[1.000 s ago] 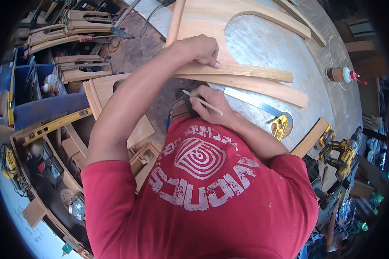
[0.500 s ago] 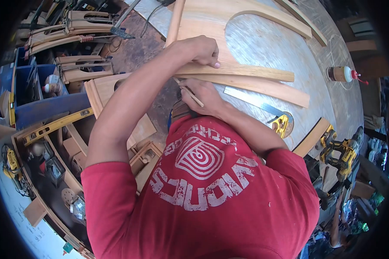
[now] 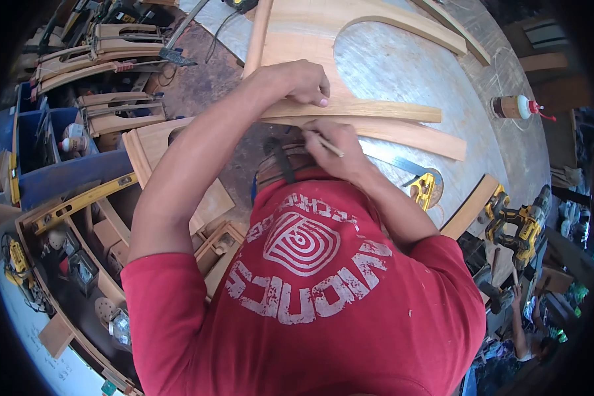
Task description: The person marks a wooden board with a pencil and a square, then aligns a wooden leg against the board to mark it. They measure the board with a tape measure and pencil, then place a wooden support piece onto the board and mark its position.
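Observation:
My left hand is closed, knuckles up, its thumb tip at the upper curved wooden strip; the other fingertips are hidden. Just below and to the right, my right hand is closed around a pencil, its tip hidden by the fingers. This hand is beside the left part of a lower wooden strip. The two strips lie close together at the left and spread apart toward the right. Above them is a wide wooden panel with a curved cutout. A metal blade lies below the lower strip.
A yellow tool lies right of my right forearm. Farther right are a glue bottle and a yellow drill. At left are a hammer, wooden frames, a blue bin and a yellow level.
My right hand has moved right along the lower strip with the pencil, now covering part of the metal blade. My left hand keeps its place on the wood. The whole view has shifted slightly.

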The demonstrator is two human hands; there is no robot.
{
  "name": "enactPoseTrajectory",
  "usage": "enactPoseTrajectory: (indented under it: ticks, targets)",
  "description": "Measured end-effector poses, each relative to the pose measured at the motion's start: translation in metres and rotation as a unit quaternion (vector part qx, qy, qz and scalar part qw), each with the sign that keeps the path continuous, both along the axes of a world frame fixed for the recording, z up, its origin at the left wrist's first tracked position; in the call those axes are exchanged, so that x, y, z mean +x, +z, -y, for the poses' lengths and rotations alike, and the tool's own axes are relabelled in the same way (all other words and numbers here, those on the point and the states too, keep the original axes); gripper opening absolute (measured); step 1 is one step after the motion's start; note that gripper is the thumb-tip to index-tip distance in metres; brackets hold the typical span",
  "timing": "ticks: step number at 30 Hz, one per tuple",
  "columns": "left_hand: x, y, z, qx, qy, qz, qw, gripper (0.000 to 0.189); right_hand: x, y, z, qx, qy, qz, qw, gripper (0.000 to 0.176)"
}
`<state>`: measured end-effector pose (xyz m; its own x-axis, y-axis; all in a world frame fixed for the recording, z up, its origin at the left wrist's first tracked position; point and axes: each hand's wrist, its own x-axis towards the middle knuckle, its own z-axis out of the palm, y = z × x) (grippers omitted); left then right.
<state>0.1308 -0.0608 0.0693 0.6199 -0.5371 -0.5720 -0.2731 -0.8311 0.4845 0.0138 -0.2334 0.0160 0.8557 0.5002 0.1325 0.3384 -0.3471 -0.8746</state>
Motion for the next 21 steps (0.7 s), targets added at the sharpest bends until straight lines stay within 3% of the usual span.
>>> enactPoseTrajectory:
  ticks: [7, 14, 17, 21]
  targets:
    - [0.002, -0.008, 0.0, -0.02, -0.029, 0.02, 0.999, 0.038, 0.011, 0.037, 0.082, -0.142, -0.117, -0.055, 0.981, 0.02]
    - [0.004, -0.004, 0.002, -0.006, -0.038, 0.011, 0.999, 0.038, 0.018, 0.05, 0.112, -0.19, -0.195, -0.033, 0.962, 0.024]
    - [0.005, -0.007, 0.002, -0.006, -0.043, 0.014, 0.999, 0.038, 0.018, 0.043, 0.102, -0.218, -0.145, 0.074, 0.962, 0.02]
    - [0.005, -0.006, 0.002, 0.002, -0.042, 0.014, 0.999, 0.038, 0.006, 0.028, 0.06, -0.265, -0.091, 0.103, 0.954, 0.014]
